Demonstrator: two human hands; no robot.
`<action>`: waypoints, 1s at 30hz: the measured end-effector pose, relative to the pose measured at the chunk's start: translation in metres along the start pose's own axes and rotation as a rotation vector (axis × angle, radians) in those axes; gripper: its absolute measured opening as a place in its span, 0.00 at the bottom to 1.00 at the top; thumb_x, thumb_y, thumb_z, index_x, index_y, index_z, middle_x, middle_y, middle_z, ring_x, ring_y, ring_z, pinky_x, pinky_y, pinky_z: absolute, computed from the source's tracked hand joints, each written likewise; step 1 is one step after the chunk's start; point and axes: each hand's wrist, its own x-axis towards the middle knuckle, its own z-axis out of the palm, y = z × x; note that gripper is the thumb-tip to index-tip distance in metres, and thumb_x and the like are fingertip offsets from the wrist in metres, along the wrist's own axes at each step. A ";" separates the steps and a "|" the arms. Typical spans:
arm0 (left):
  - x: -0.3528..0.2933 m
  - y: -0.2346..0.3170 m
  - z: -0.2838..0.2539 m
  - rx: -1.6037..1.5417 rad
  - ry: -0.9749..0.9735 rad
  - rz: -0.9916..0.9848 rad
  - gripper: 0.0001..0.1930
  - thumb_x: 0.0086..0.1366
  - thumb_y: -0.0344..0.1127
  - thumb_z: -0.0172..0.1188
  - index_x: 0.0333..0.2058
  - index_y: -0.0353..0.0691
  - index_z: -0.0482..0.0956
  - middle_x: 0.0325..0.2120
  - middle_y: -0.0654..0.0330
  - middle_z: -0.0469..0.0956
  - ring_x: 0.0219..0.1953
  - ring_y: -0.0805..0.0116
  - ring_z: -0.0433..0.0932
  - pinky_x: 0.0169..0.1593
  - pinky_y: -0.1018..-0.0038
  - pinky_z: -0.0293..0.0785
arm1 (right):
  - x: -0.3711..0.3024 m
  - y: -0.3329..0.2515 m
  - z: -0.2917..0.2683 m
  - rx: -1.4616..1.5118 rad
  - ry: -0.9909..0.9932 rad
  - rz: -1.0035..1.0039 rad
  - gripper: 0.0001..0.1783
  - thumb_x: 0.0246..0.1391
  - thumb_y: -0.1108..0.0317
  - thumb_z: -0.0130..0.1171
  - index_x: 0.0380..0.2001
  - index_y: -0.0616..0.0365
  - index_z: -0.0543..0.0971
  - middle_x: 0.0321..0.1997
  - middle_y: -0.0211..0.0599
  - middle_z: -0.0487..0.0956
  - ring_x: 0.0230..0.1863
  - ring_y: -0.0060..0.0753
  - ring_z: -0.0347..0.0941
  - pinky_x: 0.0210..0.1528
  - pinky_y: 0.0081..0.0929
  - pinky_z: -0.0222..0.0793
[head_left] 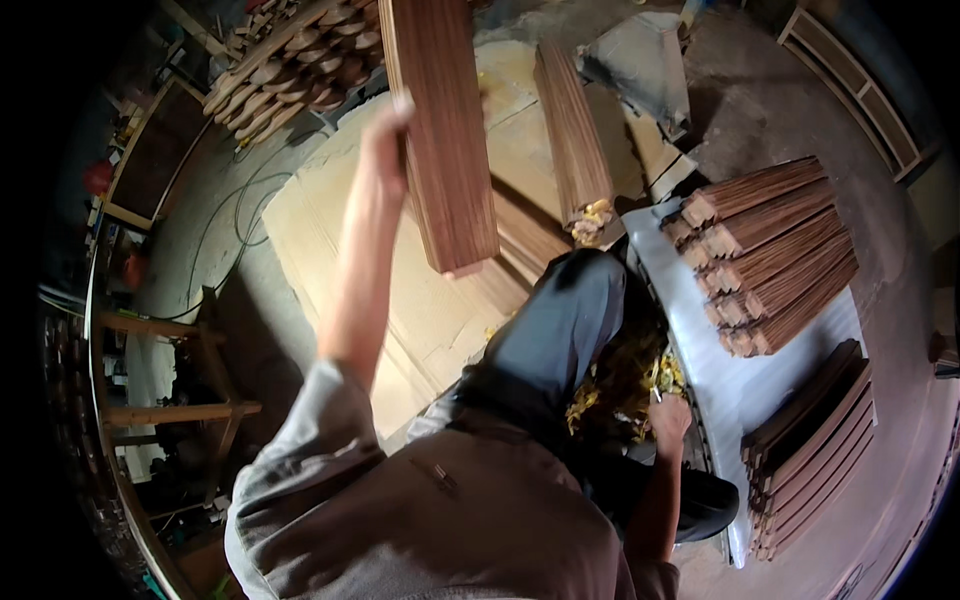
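My left hand (385, 150) is closed around the edge of a long reddish-brown wooden piece (447, 150), which is raised and tilted in front of me. Beyond its lower end, more brown wooden lengths (530, 225) lie on flattened cardboard (330, 260). Low at the right, my right hand (670, 416) is closed on a small, slim, pale tool (656, 380); its exact kind is too small to make out. The tool's tip is at a dark heap with yellow clumps (610, 390) beside my bent leg.
A bundle of wooden lengths (575, 140) with yellow clumps on its near end lies ahead. At right, stacked wooden bundles (770, 260) and curved dark slats (810, 450) rest on a pale sheet (705, 345). Shaped wood (310, 70) is piled far left; a cable (240, 225) crosses the floor.
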 end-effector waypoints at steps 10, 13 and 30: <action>0.035 0.008 -0.021 1.029 0.016 0.283 0.46 0.49 0.30 0.67 0.70 0.45 0.62 0.58 0.57 0.75 0.61 0.64 0.72 0.64 0.71 0.68 | -0.031 -0.032 -0.020 0.040 0.066 0.050 0.22 0.53 0.49 0.60 0.36 0.59 0.85 0.37 0.56 0.85 0.41 0.61 0.83 0.44 0.52 0.79; 0.010 -0.027 -0.018 1.345 -0.035 0.369 0.50 0.46 0.28 0.70 0.71 0.48 0.61 0.58 0.45 0.75 0.59 0.44 0.75 0.59 0.58 0.74 | -0.026 -0.008 -0.007 0.039 -0.104 -0.068 0.22 0.54 0.48 0.61 0.35 0.58 0.86 0.36 0.55 0.85 0.40 0.61 0.83 0.44 0.52 0.78; -0.068 -0.122 -0.064 1.692 -0.742 0.317 0.47 0.40 0.21 0.67 0.66 0.44 0.69 0.55 0.48 0.73 0.54 0.41 0.72 0.59 0.51 0.70 | -0.044 -0.011 -0.013 0.240 0.097 -0.025 0.10 0.41 0.63 0.62 0.25 0.59 0.82 0.30 0.52 0.83 0.36 0.59 0.81 0.43 0.51 0.78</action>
